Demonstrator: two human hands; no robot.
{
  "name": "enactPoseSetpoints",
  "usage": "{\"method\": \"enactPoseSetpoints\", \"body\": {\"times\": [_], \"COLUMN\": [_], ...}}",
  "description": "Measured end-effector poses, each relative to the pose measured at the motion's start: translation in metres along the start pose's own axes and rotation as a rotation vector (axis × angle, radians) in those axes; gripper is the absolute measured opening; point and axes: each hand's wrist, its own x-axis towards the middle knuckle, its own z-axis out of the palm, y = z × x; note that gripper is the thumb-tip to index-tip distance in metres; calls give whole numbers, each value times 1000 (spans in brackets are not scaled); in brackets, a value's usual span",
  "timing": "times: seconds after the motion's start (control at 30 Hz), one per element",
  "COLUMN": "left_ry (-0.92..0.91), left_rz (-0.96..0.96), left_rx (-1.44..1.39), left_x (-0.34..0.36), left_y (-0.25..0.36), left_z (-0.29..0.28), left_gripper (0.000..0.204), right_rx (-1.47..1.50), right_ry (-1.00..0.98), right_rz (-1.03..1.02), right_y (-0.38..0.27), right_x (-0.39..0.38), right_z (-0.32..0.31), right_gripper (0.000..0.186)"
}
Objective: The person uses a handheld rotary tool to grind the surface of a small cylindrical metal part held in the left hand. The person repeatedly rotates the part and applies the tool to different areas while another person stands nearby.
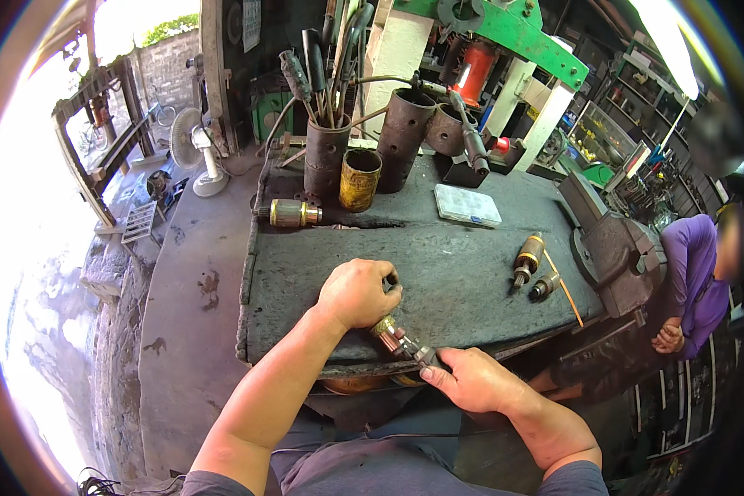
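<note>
A motor armature [386, 331] with a yellowish band and copper-coloured bars lies slantwise at the bench's front edge, between my hands. My left hand [358, 293] is closed just above its upper end, fingers curled; whatever they hold is hidden. From the lower right, my right hand [475, 380] grips the dark metal shaft end, thumb on top. Farther right on the bench lie a second armature [530, 255], a small dark pinion-like part [545, 287] and a thin tan stick [564, 289]. Another armature [296, 213] rests at the back left.
Tool-filled metal tubes [326, 157] and a yellow can [360, 182] stand at the back. A white plastic case [467, 205] lies before a green press [546, 41]. A vise [616, 256] is on the right; a person in purple [690, 281] is beyond. A fan [197, 149] stands left.
</note>
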Motion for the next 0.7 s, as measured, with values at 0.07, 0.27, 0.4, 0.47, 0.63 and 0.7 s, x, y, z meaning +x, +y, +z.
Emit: {"method": "enactPoseSetpoints", "body": {"times": [0.07,0.27,0.4,0.47,0.63,0.7], "left_ry": [27,-8,-8,-29,-37,-44], "left_rz": [-24,-120,-136,-144,-155,-170], "left_rx": [11,72,94,97,107,117], "left_x": [0,8,11,11,12,13], "left_y": [3,10,13,14,15,16], "left_z": [1,4,3,3,1,1], "left_gripper": [34,36,37,37,37,38], "right_rx": [-34,-45,-117,-140,-155,-223], "right_ry": [24,46,60,100,109,157], "right_rz": [36,10,35,-3,-57,-60], "right_y": [-3,-7,-5,-4,-4,-4], "right_x": [-2,-9,-7,-7,-7,-4], "right_z": [-2,-1,-1,0,3,3], "right_gripper": [59,56,56,56,56,56]}}
